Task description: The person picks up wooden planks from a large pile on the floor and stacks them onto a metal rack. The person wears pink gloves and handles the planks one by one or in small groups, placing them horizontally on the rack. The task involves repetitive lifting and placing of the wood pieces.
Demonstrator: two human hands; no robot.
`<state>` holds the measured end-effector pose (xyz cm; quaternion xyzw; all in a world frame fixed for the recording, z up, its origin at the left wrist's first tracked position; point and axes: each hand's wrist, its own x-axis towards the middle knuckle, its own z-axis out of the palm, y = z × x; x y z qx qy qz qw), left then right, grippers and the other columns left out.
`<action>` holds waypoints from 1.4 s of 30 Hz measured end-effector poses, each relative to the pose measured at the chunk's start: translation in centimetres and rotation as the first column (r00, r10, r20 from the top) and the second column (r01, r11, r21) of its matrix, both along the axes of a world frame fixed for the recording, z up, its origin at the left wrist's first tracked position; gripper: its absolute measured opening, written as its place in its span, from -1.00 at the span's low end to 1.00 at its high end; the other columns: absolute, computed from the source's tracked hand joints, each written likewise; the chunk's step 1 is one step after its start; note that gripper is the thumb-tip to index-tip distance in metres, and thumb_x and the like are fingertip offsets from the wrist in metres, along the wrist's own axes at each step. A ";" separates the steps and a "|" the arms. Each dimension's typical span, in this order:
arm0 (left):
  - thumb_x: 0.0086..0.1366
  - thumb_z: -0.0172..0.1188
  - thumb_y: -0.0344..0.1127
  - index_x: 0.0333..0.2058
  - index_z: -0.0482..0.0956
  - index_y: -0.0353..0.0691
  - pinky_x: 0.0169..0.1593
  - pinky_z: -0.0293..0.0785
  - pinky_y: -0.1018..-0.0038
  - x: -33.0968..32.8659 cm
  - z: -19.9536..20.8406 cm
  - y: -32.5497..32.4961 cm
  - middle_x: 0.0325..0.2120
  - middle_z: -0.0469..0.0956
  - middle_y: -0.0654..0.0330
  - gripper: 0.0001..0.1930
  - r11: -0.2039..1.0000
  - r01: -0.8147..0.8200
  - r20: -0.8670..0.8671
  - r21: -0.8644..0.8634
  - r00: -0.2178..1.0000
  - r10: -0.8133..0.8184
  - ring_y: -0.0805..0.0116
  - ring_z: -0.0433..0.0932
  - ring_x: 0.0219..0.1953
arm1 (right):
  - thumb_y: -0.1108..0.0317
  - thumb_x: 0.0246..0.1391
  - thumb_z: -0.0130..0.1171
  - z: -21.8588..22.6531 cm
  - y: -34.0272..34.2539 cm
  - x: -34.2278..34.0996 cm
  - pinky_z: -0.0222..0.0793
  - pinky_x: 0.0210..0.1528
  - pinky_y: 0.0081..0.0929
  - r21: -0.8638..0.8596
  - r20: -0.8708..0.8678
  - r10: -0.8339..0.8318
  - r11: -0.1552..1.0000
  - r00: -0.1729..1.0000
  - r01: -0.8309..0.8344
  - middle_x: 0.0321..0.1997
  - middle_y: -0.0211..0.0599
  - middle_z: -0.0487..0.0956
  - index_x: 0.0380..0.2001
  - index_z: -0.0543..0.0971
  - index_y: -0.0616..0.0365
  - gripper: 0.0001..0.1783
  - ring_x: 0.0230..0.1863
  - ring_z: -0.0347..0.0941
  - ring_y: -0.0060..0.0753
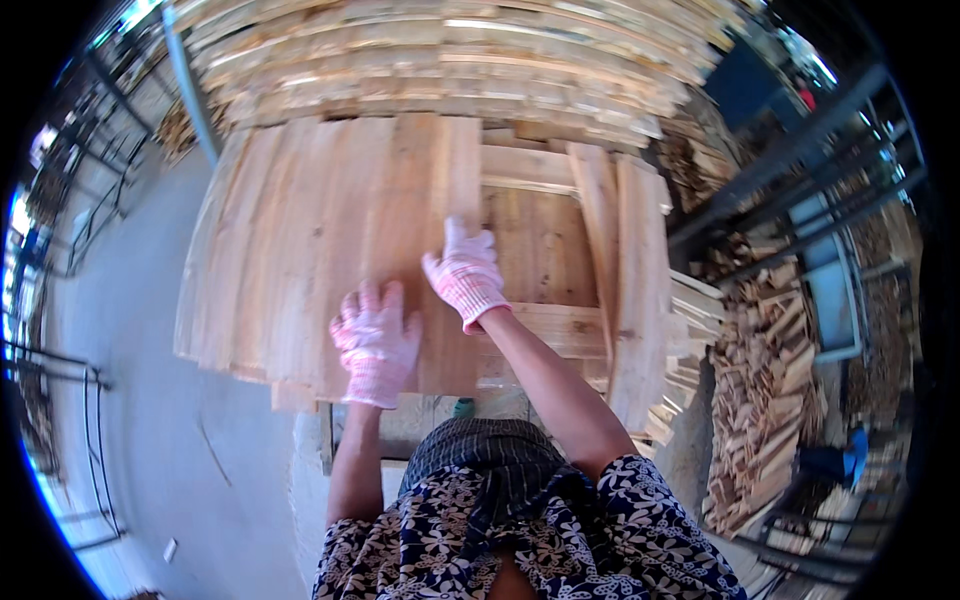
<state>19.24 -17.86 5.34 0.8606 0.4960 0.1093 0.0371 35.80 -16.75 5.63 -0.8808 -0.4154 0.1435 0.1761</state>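
Observation:
A row of pale wooden boards (330, 230) lies side by side on top of a wide stack, covering its left and middle part. My left hand (378, 340), in a white and pink knit glove, rests on the near part of these boards with its fingers spread. Farther up, my right hand (467, 272), gloved alike, lies at the right edge of the row's last board (455, 165). Its thumb and fingers are apart; some fingertips are blurred. To its right, a gap shows a lower layer of boards (535, 240). Beyond the gap lie a slanted narrow board (597, 220) and a wider board (642, 270).
A tall pile of stacked planks (440, 60) rises behind the boards. Scrap wood (765, 400) lies heaped on the right, near dark metal beams (780, 155). Grey floor (150, 330) spreads on the left, with black metal frames (95, 440) along its edge.

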 end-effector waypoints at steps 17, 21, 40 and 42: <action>0.26 0.26 -0.04 0.30 0.33 -0.29 0.22 0.41 0.32 18.5 4.6 -3.9 0.05 0.58 -0.09 -0.29 0.522 0.467 0.450 -0.713 0.877 -0.169 -0.02 0.59 0.08 | -0.09 -0.05 0.39 1.6 -21.1 25.4 0.24 0.43 -0.10 -0.152 -0.093 -0.336 0.935 0.937 0.320 0.45 0.33 0.18 0.55 -0.02 -0.08 0.19 0.42 0.24 0.29; 0.25 0.24 -0.08 0.32 0.24 -0.30 0.13 0.45 0.29 29.1 -5.1 -5.2 0.00 0.60 -0.14 -0.26 0.441 0.415 0.525 -0.796 0.835 0.164 -0.01 0.61 0.05 | -0.12 -0.10 0.43 1.4 -21.1 27.5 0.21 0.44 -0.11 -0.035 -0.129 -0.243 0.970 0.961 0.240 0.43 0.34 0.25 0.54 -0.01 0.02 0.25 0.45 0.22 0.23; 0.39 0.11 0.04 0.34 0.28 -0.17 0.36 0.24 0.01 9.2 3.8 2.7 0.31 0.24 -0.25 -0.34 0.901 0.381 0.540 -0.205 0.812 -0.220 -0.32 0.34 0.25 | -0.15 0.02 0.38 4.8 -6.0 8.6 0.49 0.20 -0.01 -0.291 -0.091 -0.146 0.950 0.985 0.114 0.26 0.33 0.32 0.50 0.02 -0.10 0.11 0.22 0.46 0.30; 0.38 0.11 0.12 0.31 0.33 -0.18 0.38 0.18 -0.01 5.9 2.5 4.9 0.33 0.20 -0.24 -0.33 0.923 0.181 0.357 -0.341 0.933 -0.051 -0.29 0.27 0.31 | -0.13 0.03 0.38 5.1 -5.0 7.6 0.52 0.15 -0.01 -0.303 -0.089 -0.151 0.946 0.984 0.118 0.26 0.28 0.31 0.47 0.05 -0.10 0.07 0.19 0.49 0.28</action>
